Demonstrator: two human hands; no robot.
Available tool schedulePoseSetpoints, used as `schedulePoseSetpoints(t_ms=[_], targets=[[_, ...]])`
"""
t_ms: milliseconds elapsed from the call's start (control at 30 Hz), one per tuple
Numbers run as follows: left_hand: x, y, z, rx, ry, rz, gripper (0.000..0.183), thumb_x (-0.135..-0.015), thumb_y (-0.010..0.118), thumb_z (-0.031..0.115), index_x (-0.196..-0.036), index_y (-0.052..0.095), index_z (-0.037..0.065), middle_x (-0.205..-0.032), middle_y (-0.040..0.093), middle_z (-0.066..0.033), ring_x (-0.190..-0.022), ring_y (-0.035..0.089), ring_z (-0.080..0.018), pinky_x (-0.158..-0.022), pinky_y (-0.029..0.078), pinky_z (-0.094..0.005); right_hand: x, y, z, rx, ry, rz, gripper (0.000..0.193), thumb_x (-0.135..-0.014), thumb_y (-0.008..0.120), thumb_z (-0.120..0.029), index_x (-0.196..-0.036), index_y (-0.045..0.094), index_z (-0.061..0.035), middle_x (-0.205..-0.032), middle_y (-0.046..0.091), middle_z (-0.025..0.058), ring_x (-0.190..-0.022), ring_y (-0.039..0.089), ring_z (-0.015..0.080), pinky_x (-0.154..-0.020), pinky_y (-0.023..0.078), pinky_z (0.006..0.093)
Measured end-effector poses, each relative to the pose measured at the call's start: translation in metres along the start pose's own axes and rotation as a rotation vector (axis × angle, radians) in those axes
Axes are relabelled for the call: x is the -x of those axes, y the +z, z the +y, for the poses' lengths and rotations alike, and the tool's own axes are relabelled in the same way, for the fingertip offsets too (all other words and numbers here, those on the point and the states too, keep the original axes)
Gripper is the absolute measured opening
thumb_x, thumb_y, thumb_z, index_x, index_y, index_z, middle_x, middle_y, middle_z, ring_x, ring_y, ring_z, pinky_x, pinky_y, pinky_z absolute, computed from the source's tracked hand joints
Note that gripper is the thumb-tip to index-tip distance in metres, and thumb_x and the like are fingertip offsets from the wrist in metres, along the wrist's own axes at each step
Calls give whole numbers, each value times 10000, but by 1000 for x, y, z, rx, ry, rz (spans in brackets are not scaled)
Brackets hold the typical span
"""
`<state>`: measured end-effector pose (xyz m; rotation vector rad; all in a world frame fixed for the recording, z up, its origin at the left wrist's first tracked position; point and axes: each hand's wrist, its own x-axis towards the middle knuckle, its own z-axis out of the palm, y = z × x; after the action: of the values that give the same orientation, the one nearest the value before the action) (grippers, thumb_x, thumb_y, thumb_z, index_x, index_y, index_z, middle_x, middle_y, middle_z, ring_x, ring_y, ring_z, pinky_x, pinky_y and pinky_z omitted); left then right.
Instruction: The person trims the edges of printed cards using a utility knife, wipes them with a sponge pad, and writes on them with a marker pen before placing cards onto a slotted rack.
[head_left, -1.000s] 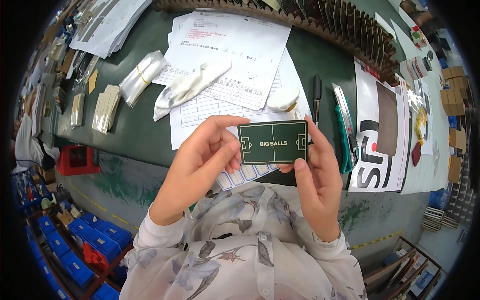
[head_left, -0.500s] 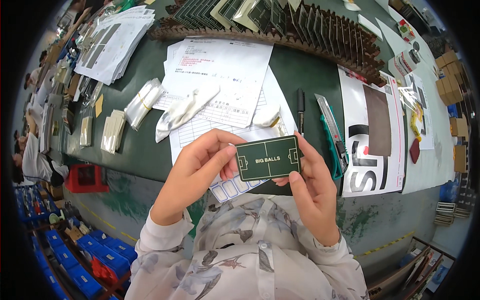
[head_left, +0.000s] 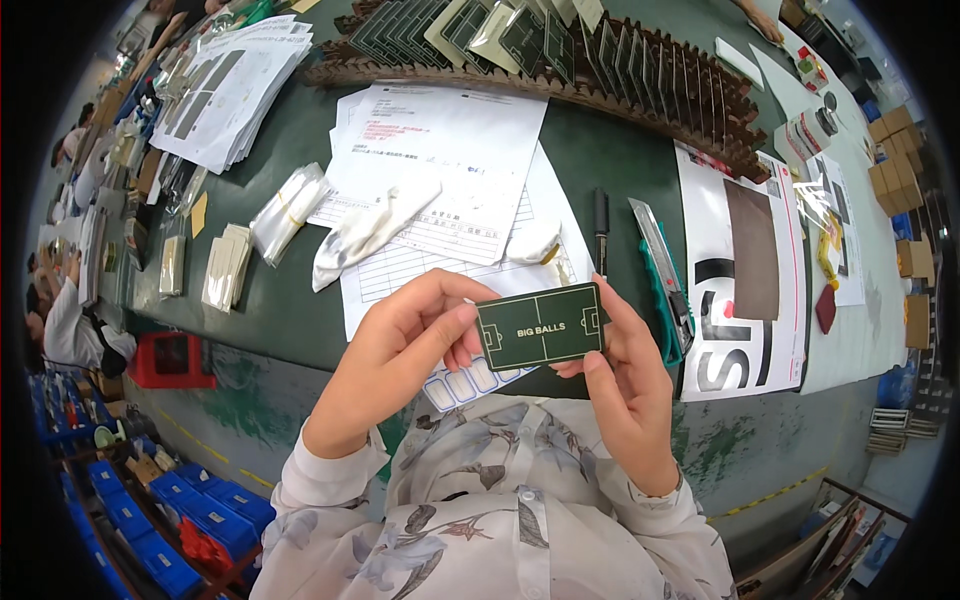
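Fingers of both hands pinch a small dark green card (head_left: 540,326) by its short ends: the left hand (head_left: 405,345) grips its left edge between thumb and fingertips, the right hand (head_left: 625,385) its right edge. Held flat and face up, the card hovers over the near edge of the green table (head_left: 610,150), above printed sheets (head_left: 440,170). Beyond it lie a black pen (head_left: 601,230) and a green-handled cutter (head_left: 660,280), side by side, and farther left a white glove (head_left: 365,235).

Long-sleeve white blouse (head_left: 480,500) w/ grey floral print, buttoned front; bare hands, no gloves.
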<state>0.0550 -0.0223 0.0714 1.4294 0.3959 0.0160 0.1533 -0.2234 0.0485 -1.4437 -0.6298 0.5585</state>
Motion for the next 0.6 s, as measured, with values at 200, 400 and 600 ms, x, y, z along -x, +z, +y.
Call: schedulePoseSetpoints(t_ms=[200,400,600], targets=[[5,-6,-2,17,-8,10,207,-1009,455,74,-1142,589,-11,-813,587,-15,-725,513,-62,-670,445,-213,-1,6,3,-6,21,-9,551,-911,424,80,-1453,331,54,-1027,649,120,-847,608,113,-805,491,249],[7,-10,-5,37,0,12,205,-1011,460,83,-1138,591,-9,-814,585,-10,-720,507,-54,-659,435,-206,-2,10,3,-7,35,-19,550,-911,425,81,-1452,337,50,-1027,643,116,-852,606,111,-809,490,249],[9,-12,-5,-14,-63,6,202,-1011,465,94,-1133,597,1,-790,572,3,-708,498,-40,-629,420,-191,-2,10,6,138,33,39,486,-918,470,62,-1402,430,38,-1015,619,104,-829,576,110,-765,476,242]])
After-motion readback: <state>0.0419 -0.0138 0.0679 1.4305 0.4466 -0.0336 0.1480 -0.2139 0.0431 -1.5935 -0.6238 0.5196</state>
